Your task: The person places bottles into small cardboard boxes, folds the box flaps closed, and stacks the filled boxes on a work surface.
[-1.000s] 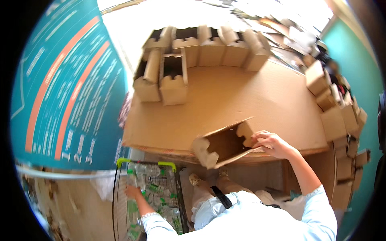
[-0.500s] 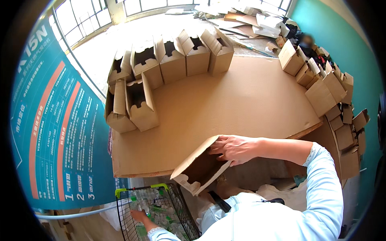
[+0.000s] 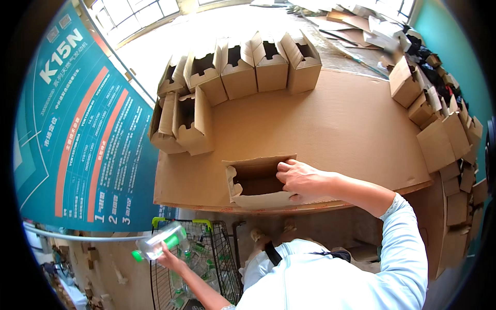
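An open cardboard box [image 3: 262, 200] stands at the near edge of the cardboard-topped table [image 3: 289, 124]. My right hand [image 3: 305, 180] grips its right end, fingers hooked over the rim and thumb on the near side. At the lower left my left hand [image 3: 169, 258] holds a clear plastic bottle [image 3: 157, 244] with a green cap and green label, tilted and slightly blurred. It is above the rim of a black wire cart [image 3: 223, 248] with yellow-green corners. Inside the cart lie several similar bottles [image 3: 201, 263].
Several open boxes [image 3: 240, 77] stand in a row at the table's far left. More boxes [image 3: 442, 139] are piled along the right, by the teal wall [image 3: 457, 57]. A blue banner [image 3: 82, 155] rises at left. Flattened cardboard [image 3: 351, 36] lies on the floor beyond.
My left hand has come up from inside the cart with a bottle. My right hand has brought the box from a tilt over the table edge to upright on the table.
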The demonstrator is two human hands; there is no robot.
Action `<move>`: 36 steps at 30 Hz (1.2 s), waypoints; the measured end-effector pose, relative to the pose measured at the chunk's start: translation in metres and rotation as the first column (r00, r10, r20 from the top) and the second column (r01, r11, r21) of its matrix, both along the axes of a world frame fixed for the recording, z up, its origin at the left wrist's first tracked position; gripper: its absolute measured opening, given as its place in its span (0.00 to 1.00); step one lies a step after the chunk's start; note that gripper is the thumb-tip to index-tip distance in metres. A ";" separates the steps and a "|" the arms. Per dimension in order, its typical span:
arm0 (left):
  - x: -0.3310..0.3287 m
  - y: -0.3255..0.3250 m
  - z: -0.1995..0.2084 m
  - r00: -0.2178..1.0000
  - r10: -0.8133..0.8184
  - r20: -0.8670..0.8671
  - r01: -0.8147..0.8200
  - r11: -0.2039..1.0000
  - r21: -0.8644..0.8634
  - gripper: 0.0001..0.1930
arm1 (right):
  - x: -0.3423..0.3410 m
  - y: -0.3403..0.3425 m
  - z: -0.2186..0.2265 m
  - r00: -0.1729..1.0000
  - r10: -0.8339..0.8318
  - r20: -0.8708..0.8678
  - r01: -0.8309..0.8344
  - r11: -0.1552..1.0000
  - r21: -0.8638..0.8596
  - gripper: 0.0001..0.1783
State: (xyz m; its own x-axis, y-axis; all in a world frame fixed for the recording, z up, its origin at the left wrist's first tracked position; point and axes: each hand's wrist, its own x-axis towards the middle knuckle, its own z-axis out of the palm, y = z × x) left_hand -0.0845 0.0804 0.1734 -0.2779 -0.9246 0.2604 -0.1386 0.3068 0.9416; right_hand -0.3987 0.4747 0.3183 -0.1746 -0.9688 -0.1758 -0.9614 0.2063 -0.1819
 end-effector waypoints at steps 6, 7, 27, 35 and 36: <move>-0.137 0.114 0.144 0.594 -0.590 -0.547 0.680 0.731 -0.051 0.43 | -0.004 0.019 -0.020 1.000 0.025 -0.002 -0.025 0.992 -0.121 0.11; -0.164 0.139 0.162 0.617 -0.657 -0.433 0.695 0.713 -0.090 0.42 | -0.005 0.020 -0.022 1.000 0.021 0.004 -0.020 0.990 -0.139 0.11; -0.298 0.206 0.159 -0.453 -0.339 0.825 0.885 -0.058 0.463 0.35 | 0.038 0.049 -0.039 0.931 -0.363 0.031 0.311 0.748 -0.586 0.09; -0.300 0.200 0.125 -0.424 0.008 0.906 0.904 -0.050 0.424 0.23 | 0.021 0.074 -0.061 0.864 -0.492 0.108 0.467 0.701 -0.539 0.11; -0.298 0.200 0.106 -0.446 0.065 0.893 0.893 -0.034 0.449 0.19 | 0.023 0.072 -0.059 0.883 -0.450 0.133 0.444 0.709 -0.548 0.12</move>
